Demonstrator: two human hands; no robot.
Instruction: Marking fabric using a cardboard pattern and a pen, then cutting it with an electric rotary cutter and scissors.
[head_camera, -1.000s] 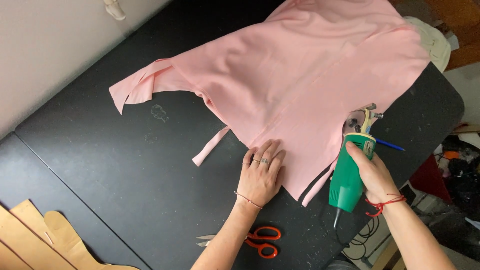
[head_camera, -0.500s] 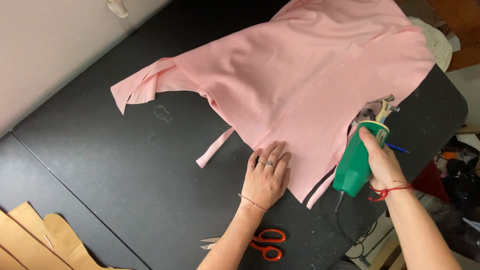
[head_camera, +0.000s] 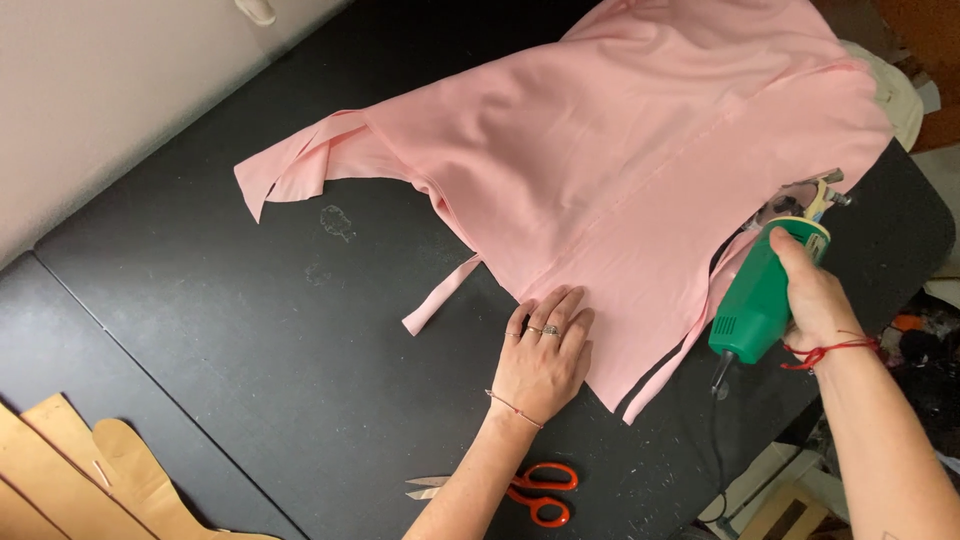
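A large piece of pink fabric (head_camera: 620, 150) lies spread over a black table (head_camera: 220, 330). My left hand (head_camera: 545, 350) presses flat on the fabric's near edge, fingers together and holding nothing. My right hand (head_camera: 815, 295) grips a green electric rotary cutter (head_camera: 765, 295) at the fabric's right edge, its blade end pointing away from me. A loose pink strip (head_camera: 440, 295) trails from the fabric to the left of my left hand. The cutter's cord (head_camera: 716, 440) runs down off the table's near edge.
Orange-handled scissors (head_camera: 535, 490) lie on the table near my left forearm. Brown paper pattern pieces (head_camera: 90, 480) sit at the bottom left. A pale wall (head_camera: 120, 90) borders the table's left side. Clutter lies past the right edge.
The cutter and my right hand have moved forward along the fabric's right edge. My left hand stays pressed on the fabric.
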